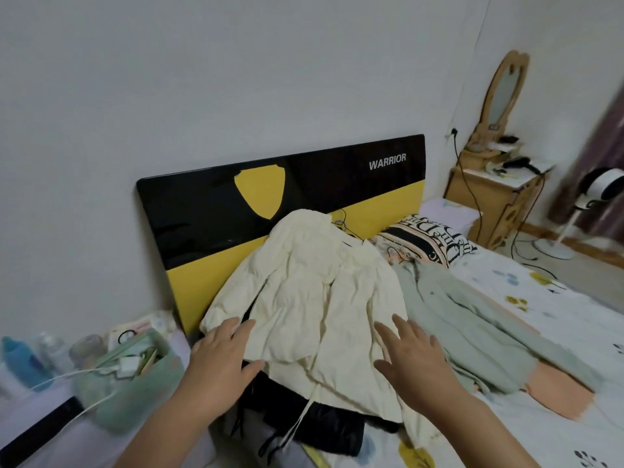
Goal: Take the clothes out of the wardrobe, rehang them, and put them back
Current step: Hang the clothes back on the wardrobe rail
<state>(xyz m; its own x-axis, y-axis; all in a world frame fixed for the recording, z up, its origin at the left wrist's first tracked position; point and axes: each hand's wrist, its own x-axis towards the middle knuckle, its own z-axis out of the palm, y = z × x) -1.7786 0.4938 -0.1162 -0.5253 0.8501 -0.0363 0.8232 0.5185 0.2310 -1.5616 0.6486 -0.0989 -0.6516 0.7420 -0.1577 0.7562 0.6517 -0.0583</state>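
Two hands nearest the lens, both with fingers straight and spread, grasping nothing. Left hand: fingertips on the lower left edge of the cream jacket, thumb over the black garment. Right hand: lies flat at the jacket's right edge; contact cannot be told.

Count: three garments on the bed.
- Cream jacket: spread flat, long axis from hem, nearest the hands, up to the collar at the headboard. One drawstring trails off the hem.
- Black garment: under the jacket's hem, mostly covered.
- Green garment: just right of the jacket, touching it, long axis slanting away to the lower right.

One pillow right of the jacket's collar. One green pouch left of the jacket, off the bed.
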